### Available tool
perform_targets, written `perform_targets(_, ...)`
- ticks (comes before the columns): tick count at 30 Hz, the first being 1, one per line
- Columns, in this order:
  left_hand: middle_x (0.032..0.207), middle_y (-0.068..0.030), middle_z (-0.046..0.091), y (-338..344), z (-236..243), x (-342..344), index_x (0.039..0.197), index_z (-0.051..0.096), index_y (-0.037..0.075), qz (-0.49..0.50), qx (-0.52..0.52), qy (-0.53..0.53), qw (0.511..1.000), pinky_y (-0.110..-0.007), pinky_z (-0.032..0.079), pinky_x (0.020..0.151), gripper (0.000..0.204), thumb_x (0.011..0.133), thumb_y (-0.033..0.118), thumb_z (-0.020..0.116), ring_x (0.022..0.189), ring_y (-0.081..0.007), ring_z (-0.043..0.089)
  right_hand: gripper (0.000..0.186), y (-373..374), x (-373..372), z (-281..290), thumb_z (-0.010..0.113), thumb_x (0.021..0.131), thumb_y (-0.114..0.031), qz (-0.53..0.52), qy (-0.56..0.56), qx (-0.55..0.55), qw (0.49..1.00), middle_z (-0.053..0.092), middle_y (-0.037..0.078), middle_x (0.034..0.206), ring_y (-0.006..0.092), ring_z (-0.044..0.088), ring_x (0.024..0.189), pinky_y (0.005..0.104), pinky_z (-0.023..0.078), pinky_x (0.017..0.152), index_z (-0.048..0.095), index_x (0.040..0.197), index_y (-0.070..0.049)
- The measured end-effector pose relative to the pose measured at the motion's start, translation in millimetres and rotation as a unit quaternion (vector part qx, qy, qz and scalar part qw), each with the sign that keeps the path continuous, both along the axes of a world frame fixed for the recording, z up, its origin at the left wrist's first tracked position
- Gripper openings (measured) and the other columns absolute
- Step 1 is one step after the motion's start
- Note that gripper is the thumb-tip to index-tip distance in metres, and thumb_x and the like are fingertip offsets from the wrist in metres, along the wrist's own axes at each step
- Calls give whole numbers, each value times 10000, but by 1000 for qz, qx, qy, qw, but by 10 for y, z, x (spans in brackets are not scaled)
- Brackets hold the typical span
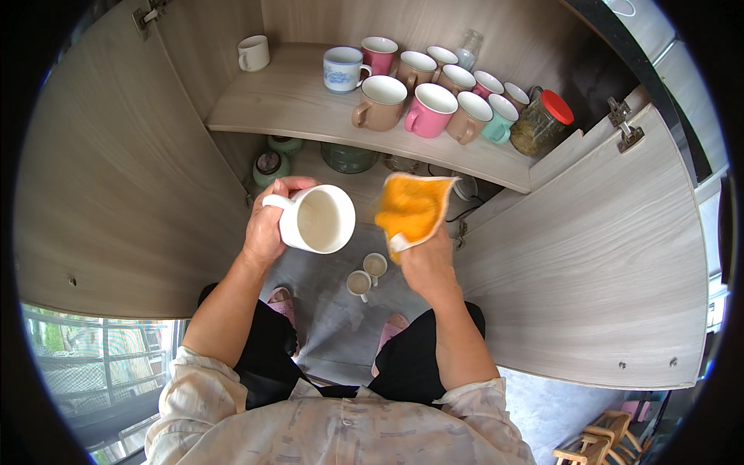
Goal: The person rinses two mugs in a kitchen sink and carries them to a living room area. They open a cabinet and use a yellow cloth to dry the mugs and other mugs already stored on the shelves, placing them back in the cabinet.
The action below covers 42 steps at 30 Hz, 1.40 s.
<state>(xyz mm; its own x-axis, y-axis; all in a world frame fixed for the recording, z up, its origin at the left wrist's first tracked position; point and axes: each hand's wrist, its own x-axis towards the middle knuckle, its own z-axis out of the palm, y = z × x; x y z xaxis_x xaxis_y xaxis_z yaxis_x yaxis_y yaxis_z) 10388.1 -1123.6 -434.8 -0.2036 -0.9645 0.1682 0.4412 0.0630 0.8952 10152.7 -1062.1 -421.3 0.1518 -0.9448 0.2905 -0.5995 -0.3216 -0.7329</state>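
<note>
My left hand [267, 225] is closed on a white mug [318, 219], gripping it on its handle side. The mug is tilted so that its mouth faces me, and its inside looks slightly stained. To the right of it, my right hand [428, 262] holds up an orange cloth [417, 209] with a pale edge, blurred by motion. The cloth and the mug are apart. Below them, two more white mugs [359, 284] stand on the grey floor between my feet.
A wooden shelf [271, 101] carries a white mug [253, 53], a blue-patterned mug [341, 71], several brown, pink and mint mugs, and a red-lidded jar [545, 122]. Green jars [270, 166] stand underneath. Open cabinet doors [108, 178] flank me. Wooden stools [597, 442] stand at lower right.
</note>
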Motion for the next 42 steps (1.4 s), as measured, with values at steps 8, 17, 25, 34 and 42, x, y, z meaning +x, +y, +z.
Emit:
perform_targets(8,934,-142,566,105,101,-175,917,631,32,124,-450,-334,819,-364,465,745,342,834,347,527,850,-294,561,317,62,284,-211,595,793,-78,162,-527,242,798,563,47,1061,178,546,979,307,435,854,513,1095,-30)
perform_targets(17,870,-128,586,282,115,-302,866,638,24,10,-455,-313,834,-368,465,729,308,838,308,523,802,-301,565,264,-31,470,-381,587,808,-165,244,-455,409,752,541,27,987,146,541,921,256,461,769,509,1047,-85)
perform_targets(25,866,-69,605,-75,-404,-287,895,633,33,-384,115,-385,831,-270,448,708,362,856,362,486,804,-136,559,313,271,748,-1218,507,777,-209,191,195,5,962,561,113,1053,307,531,981,384,427,839,536,1069,-101)
perform_targets(34,899,-80,624,-37,-524,-412,1001,608,12,-232,51,-445,863,-273,461,693,344,806,277,507,772,-159,578,349,74,407,-887,566,721,-173,299,-4,224,928,571,125,1069,281,524,1001,367,404,863,550,1054,-66)
perform_targets(42,852,-91,620,69,-307,-327,984,594,7,-220,78,-417,878,-266,449,702,265,796,174,511,789,-155,572,300,124,332,-732,611,738,-97,275,-347,459,770,592,89,984,214,562,902,326,469,753,551,1024,-30)
